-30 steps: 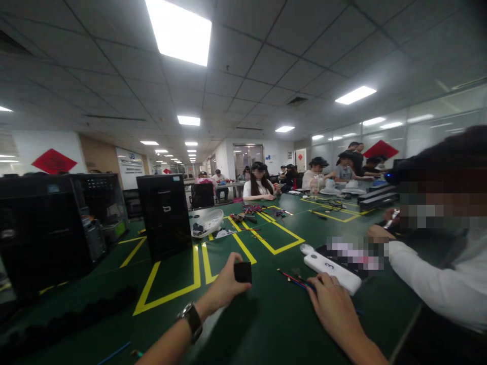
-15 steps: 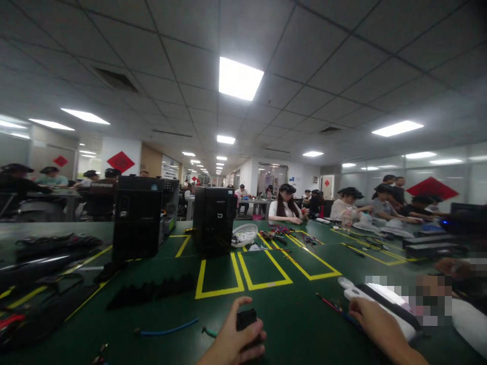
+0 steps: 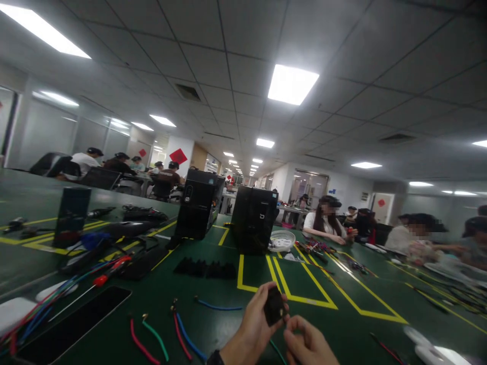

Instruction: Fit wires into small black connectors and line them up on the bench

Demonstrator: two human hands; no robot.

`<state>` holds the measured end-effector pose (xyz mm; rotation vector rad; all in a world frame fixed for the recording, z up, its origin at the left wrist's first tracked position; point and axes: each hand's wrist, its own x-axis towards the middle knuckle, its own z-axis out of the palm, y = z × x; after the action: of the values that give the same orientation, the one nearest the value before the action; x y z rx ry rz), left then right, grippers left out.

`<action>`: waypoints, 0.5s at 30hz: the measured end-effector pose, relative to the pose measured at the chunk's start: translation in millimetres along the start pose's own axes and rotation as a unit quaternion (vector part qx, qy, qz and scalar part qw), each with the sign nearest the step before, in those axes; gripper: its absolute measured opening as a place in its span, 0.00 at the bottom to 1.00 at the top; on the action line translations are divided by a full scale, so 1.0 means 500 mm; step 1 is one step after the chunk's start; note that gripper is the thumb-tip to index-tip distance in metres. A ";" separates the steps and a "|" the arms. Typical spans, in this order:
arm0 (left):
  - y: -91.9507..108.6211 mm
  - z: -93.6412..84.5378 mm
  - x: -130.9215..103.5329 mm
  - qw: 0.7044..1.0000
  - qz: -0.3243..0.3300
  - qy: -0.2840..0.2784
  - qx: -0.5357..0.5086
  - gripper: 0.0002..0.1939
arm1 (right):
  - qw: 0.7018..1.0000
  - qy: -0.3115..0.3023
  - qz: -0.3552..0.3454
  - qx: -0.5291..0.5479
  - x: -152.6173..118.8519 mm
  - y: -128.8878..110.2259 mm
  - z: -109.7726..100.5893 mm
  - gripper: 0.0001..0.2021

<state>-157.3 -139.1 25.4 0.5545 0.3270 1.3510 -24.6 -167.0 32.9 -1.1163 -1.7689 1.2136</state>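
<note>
My left hand is wrapped round a small black block with a brass-coloured spot on its face. Close against the block's lower right edge, my right hand has thumb and forefinger pinched together. Whatever is between those fingertips is too small to make out. A green wire lies on the table under the hands. To their left are a short blue wire, a red wire, a green wire and a red-and-blue pair.
Two black computer towers stand behind a row of black blocks. A white basket sits near bundled wires. On the left lie a red-handled screwdriver and a dark flat panel. A person sits across the table.
My view has swung left. My right hand has come from beside the white device on the right to the black block, which stays in my left hand.
</note>
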 end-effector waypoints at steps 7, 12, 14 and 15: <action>0.024 -0.008 0.002 1.000 0.022 0.000 -0.002 0.14 | 0.994 0.017 0.001 0.106 0.026 0.026 0.036 0.24; 0.024 0.000 -0.001 1.000 0.021 0.004 0.005 0.13 | 0.993 0.002 -0.019 0.119 0.027 0.030 0.042 0.24; 0.023 0.000 -0.001 1.000 0.025 0.004 0.002 0.13 | 0.994 0.006 -0.017 0.112 0.026 0.029 0.045 0.24; 0.023 0.000 0.000 1.000 0.027 0.003 0.001 0.13 | 0.994 0.012 -0.015 0.109 0.025 0.028 0.046 0.24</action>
<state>-166.6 -138.0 31.5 0.5641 0.3194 1.4044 -46.0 -160.7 13.3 -0.9704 -1.5860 1.3345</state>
